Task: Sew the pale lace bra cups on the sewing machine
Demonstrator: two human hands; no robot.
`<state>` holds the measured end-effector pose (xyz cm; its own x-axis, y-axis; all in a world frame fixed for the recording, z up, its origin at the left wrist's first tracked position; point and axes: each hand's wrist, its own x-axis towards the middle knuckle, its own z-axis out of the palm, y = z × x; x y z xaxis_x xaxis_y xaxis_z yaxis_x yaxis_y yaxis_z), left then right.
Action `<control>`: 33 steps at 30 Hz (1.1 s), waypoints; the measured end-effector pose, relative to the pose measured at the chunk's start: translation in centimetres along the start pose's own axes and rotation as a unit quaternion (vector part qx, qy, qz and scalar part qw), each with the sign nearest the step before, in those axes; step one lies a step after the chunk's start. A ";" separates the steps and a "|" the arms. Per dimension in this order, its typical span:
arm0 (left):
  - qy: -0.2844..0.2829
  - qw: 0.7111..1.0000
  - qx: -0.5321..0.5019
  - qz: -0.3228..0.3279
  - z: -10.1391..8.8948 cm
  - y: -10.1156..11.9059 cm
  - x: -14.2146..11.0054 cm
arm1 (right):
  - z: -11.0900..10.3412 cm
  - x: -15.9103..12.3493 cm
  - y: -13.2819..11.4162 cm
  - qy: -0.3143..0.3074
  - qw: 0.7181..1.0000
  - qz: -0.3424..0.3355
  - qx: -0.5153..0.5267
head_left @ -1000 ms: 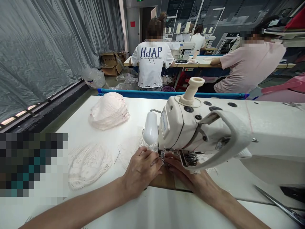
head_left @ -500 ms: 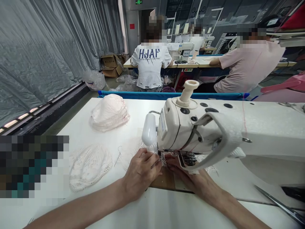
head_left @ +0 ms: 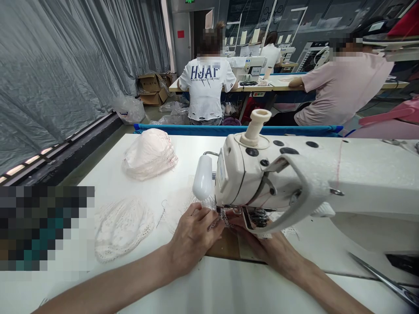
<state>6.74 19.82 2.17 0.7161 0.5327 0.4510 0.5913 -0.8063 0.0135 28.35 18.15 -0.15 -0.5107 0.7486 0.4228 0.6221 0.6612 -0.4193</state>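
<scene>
A white sewing machine (head_left: 231, 174) stands before me, and a strip of white lace fabric (head_left: 224, 218) runs under its needle area. My left hand (head_left: 196, 235) is closed on the lace just left of the presser foot, fingers bent and pressed together. On the other side, my right hand (head_left: 275, 250) pinches the lace edge near the needle; the machine's head and guard hide part of its fingers. More of the sheer lace (head_left: 183, 207) spreads on the table behind my left hand.
A flat lace piece (head_left: 124, 229) and a pile of pale cup-shaped pieces (head_left: 149, 155) lie at left on the white table (head_left: 153, 283). Scissors (head_left: 386, 279) rest at right. Ahead, a person in a white shirt (head_left: 207, 89) and another in pink (head_left: 347, 89) sit at a bench.
My left fingertips have edged slightly right and forward along with the lace. My right hand stays almost where it was.
</scene>
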 end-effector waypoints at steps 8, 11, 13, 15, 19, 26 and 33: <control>-0.002 1.000 -0.001 0.001 0.2 -0.1 -0.2 | -0.1 0.0 -0.2 -0.011 1.000 0.020 -0.004; 0.001 1.000 -0.003 0.004 0.3 -0.2 -0.3 | -0.2 0.1 -0.3 -0.011 1.000 0.016 -0.007; -0.001 1.000 -0.004 0.003 0.3 -0.2 -0.3 | -0.2 0.2 -0.3 -0.011 1.000 0.011 -0.009; -0.002 1.000 -0.006 0.003 0.2 -0.2 -0.3 | -0.2 0.2 -0.3 -0.006 1.000 0.004 -0.008; 0.005 1.000 -0.005 0.000 -0.1 0.0 -0.2 | -0.4 0.4 -0.4 -0.006 1.000 -0.003 -0.002; 0.018 1.000 0.001 0.005 -0.2 0.0 -0.1 | -0.8 0.5 -0.7 -0.020 1.000 0.002 -0.011; 0.011 1.000 0.004 0.002 -0.4 0.0 0.0 | -0.7 0.1 -0.4 -0.031 0.999 0.015 0.001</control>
<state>6.66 19.71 2.52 0.7102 0.5240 0.4702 0.5917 -0.8062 0.0048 28.45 17.92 0.57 -0.5280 0.7699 0.3585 0.6370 0.6382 -0.4324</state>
